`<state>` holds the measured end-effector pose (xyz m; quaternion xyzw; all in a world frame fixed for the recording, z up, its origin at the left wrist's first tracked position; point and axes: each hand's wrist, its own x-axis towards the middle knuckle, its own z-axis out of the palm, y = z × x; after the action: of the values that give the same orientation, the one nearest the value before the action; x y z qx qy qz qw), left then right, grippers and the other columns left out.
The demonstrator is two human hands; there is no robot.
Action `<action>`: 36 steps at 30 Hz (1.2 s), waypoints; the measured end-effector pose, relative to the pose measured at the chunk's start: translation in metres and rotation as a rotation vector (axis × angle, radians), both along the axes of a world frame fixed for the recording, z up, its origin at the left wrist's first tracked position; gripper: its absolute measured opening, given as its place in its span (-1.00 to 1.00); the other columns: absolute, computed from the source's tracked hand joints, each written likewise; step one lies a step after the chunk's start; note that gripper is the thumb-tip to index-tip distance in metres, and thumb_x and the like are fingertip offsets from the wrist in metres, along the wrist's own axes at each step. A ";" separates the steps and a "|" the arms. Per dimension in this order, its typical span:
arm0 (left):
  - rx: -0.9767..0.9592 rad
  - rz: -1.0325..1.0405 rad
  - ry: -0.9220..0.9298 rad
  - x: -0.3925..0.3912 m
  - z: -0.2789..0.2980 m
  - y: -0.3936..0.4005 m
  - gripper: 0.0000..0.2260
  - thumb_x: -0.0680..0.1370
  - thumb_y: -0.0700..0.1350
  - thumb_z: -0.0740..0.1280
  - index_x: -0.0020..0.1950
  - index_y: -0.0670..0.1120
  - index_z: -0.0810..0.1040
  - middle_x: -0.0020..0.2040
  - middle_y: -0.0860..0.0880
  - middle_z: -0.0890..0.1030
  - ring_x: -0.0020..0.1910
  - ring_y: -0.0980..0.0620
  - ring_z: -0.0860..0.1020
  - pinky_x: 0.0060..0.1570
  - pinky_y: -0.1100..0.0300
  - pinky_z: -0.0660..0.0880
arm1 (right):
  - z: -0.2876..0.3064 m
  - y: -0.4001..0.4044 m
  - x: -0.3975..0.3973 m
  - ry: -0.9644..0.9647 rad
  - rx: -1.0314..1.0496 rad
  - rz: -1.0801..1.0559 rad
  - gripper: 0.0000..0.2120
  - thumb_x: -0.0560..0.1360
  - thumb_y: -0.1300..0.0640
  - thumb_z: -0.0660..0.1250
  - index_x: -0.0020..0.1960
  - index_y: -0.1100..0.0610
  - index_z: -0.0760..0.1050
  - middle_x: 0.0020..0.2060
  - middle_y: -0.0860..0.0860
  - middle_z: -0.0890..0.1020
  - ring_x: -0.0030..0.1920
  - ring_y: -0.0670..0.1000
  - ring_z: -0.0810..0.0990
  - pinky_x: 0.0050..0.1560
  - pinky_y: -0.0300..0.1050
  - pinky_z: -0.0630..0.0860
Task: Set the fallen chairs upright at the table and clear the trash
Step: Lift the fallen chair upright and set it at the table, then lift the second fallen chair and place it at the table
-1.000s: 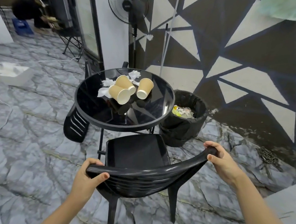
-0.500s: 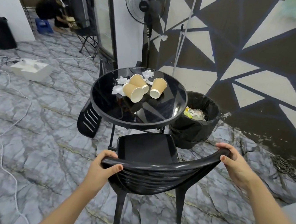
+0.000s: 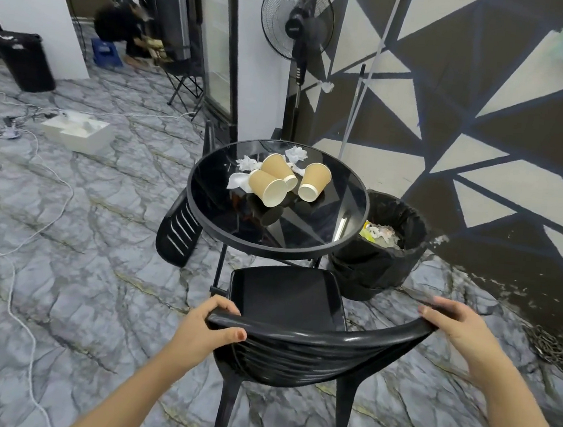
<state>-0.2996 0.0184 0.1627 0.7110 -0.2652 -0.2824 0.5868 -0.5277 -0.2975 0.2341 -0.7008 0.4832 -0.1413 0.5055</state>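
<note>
Left hand point(image 3: 205, 330): curled over the left end of the backrest rail, thumb underneath; a firm grip.

Right hand point(image 3: 458, 328): at the right end of the same rail, fingers spread and only loosely laid over it; it looks to be easing off rather than clamped.

Near chair point(image 3: 291, 331): black plastic, upright on its legs, seat facing the table and its front edge just under the rim. Advice: before letting go, check that all legs sit flat on the uneven-looking stone floor, then square the chair to the table by the rail, not the seat.

Round table point(image 3: 335, 249): dark glass top, carrying three paper cups point(image 3: 268, 188) on their sides amid crumpled tissues point(image 3: 242, 175).

Second chair point(image 3: 178, 231): still down, tipped against the table's left side. Probably next; lift by the backrest, clear of the rim.

Bin point(image 3: 378, 267): black-lined, just right of the table, some litter inside. Within easy reach for the cups.
</note>
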 end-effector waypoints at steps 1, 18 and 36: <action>0.027 -0.009 -0.009 0.003 0.003 0.001 -0.53 0.04 0.20 0.56 -0.15 0.08 0.56 -0.19 0.07 0.62 -0.17 0.10 0.58 -0.12 0.24 0.49 | 0.008 0.008 0.013 0.111 -0.177 -0.020 -0.54 0.39 0.07 0.44 0.22 0.16 0.43 0.26 0.13 0.48 0.18 0.11 0.44 0.15 0.06 0.40; 0.821 0.059 -0.455 0.180 0.029 0.154 -0.27 0.40 0.33 0.23 0.45 -0.01 0.19 0.49 -0.04 0.22 0.45 -0.02 0.19 0.44 -0.03 0.13 | -0.015 0.284 0.350 0.385 -0.602 1.162 -0.36 0.38 -0.20 0.31 0.31 0.14 0.29 0.27 0.13 0.44 0.26 0.17 0.39 0.23 0.10 0.39; 1.018 0.099 -0.310 0.376 0.018 0.333 -0.44 0.49 0.19 0.25 0.42 0.01 0.26 0.45 0.00 0.30 0.39 -0.02 0.31 0.34 0.04 0.29 | -0.048 0.427 0.556 0.499 -0.412 1.285 -0.25 0.44 -0.17 0.29 0.46 0.12 0.06 0.44 0.12 0.23 0.40 0.14 0.24 0.35 0.01 0.27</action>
<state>0.0767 0.3516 0.1809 0.9508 -0.1443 -0.2390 0.1343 0.0278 0.1296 0.1864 -0.9391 0.0398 0.2603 0.2207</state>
